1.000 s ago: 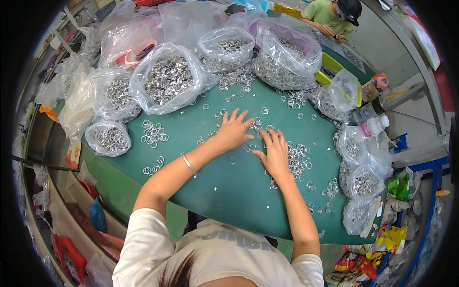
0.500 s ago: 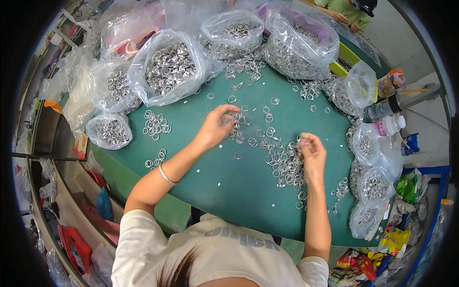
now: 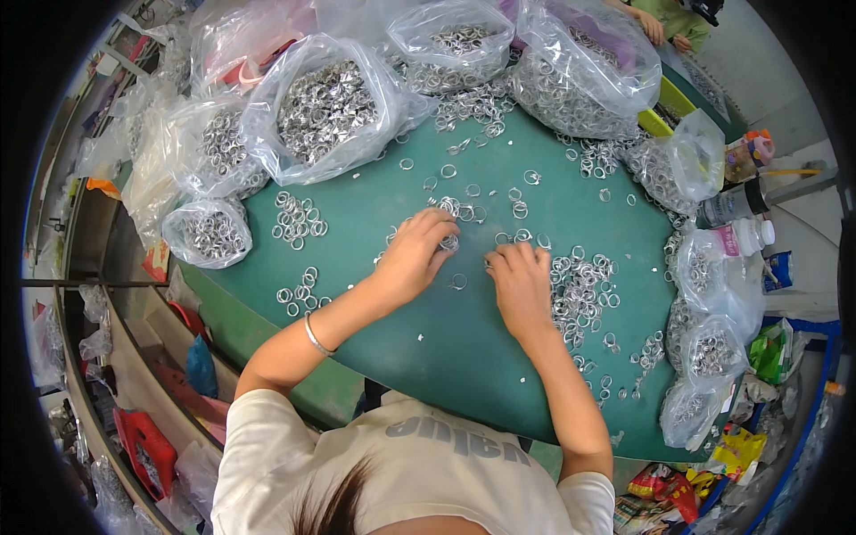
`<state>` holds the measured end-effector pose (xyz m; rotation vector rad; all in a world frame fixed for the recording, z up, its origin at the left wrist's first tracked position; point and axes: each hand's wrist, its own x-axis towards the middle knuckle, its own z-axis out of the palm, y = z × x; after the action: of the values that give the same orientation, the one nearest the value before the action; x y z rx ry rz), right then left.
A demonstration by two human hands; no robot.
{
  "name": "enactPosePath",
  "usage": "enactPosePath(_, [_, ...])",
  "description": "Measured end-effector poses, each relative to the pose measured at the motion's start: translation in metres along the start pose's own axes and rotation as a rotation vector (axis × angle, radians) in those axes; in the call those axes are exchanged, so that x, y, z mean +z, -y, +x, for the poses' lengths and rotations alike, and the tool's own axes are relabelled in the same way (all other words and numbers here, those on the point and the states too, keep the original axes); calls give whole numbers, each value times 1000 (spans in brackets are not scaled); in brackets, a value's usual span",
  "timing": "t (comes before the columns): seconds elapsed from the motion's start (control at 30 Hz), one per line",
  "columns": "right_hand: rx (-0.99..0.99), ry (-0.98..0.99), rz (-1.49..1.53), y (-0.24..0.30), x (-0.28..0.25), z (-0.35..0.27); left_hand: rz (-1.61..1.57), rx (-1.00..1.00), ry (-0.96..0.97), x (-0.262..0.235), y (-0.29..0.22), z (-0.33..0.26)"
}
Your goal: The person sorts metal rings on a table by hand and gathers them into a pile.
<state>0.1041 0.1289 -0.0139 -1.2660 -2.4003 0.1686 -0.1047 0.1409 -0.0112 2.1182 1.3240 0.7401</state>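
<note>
Silver metal rings, like small hose clamps, lie scattered on the green tabletop (image 3: 446, 348). In the middle, my left hand (image 3: 415, 254) curls round a few metal rings (image 3: 450, 242), which show at its fingertips. Just beyond it lies a small group of rings (image 3: 464, 210). My right hand (image 3: 522, 285) is palm down, its fingers bent and close together, with a silver glint of a ring at its inner fingertip. Several rings lie right at its fingertips. Beside it on the right spreads a larger pile of rings (image 3: 584, 285). The undersides of both hands are hidden.
Clear plastic bags full of metal parts (image 3: 325, 111) line the far edge, with smaller bags (image 3: 713, 352) along the right. Two small ring piles (image 3: 299, 218) lie at left. A bottle (image 3: 753, 234) stands at right. Another person's hand (image 3: 651, 28) shows at the far right.
My right hand has moved left from the large ring pile toward the middle, close to my left hand. My left hand has turned more palm down over the rings. The view has shifted slightly.
</note>
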Motion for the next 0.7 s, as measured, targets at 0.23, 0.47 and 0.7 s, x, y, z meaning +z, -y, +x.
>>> enactPosePath(0.23, [-69,-31,177,23,-10,-44,313,81,-1,-12,-39,-32])
enactPosePath(0.47, [139,71,612,52,-25,-54,-16,24,138,17,-64,-83])
enactPosePath(0.7, [358,15,582,38,-23,4,34,147,125,43,-52,-88])
